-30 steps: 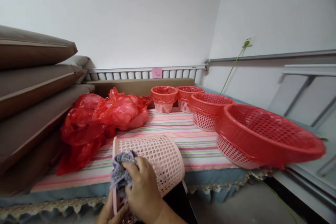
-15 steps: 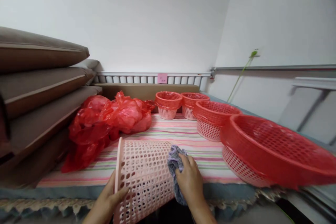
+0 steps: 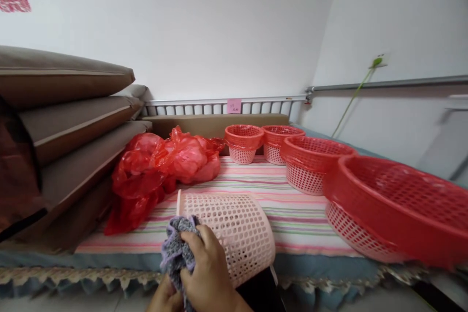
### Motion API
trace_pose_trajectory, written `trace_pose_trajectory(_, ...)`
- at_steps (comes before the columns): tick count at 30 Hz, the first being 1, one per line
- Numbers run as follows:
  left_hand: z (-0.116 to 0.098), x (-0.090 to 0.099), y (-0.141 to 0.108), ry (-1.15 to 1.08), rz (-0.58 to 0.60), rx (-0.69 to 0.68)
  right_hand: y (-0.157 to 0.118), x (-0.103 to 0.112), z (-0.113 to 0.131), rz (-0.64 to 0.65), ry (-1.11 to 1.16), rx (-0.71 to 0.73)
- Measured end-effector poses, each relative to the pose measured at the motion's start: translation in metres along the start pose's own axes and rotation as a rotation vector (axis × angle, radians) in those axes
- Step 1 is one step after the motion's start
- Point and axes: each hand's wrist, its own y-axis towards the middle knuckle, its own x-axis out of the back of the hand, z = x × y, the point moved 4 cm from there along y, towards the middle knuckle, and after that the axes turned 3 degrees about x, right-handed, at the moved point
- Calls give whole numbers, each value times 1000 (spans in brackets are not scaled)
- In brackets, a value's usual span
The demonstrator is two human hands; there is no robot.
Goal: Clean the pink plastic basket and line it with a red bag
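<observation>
At the front edge of the bed, in the head view, your pale pink basket (image 3: 234, 234) is tipped on its side, its thin plastic wall round and pierced with rows of holes. Your right hand (image 3: 210, 265) pinches a fuzzy grey cloth (image 3: 179, 246) with lilac frilled edges between thumb and fingers, against the basket's rim end. Your left hand (image 3: 166, 295) is low beside the cloth; its fingers are mostly hidden, so you cannot tell how they are set. Glossy, crumpled red bags (image 3: 183, 156) heap up behind, near soft stacked cushions (image 3: 84, 141). Four lattice-walled lined baskets (image 3: 305, 178), rims wrapped in red film, stand upright along the right. Striped sheet (image 3: 252, 183) shows between them and your basket, down to the blue, lace-trimmed bed edge (image 3: 329, 273).
</observation>
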Motion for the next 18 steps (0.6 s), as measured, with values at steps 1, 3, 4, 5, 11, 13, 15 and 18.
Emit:
trace_pose_trajectory(1,2,-1,-1,-31,-3,3,1,4,-4,8,-21,-2)
trace_pose_trajectory(3,3,-5,-4,-138,-6,47,2,18,-24,14,-93,-38)
trace_pose_trajectory(4,4,-8,-5,-197,-7,83,3,28,-39,5,-142,-81)
trace_pose_trajectory(5,3,-10,-8,-246,-7,108,3,41,-56,-12,-194,-141)
trace_pose_trajectory(11,-8,-15,-14,-214,42,101,-2,109,-142,-139,-408,-464)
trace_pose_trajectory(13,-16,-17,-12,-217,74,132,-6,113,-149,-152,-437,-459)
trace_pose_trajectory(15,-30,-18,-7,-236,46,139,-10,110,-148,-156,-456,-427)
trace_pose_trajectory(18,-57,-23,2,-230,-16,139,-15,104,-142,-159,-471,-378)
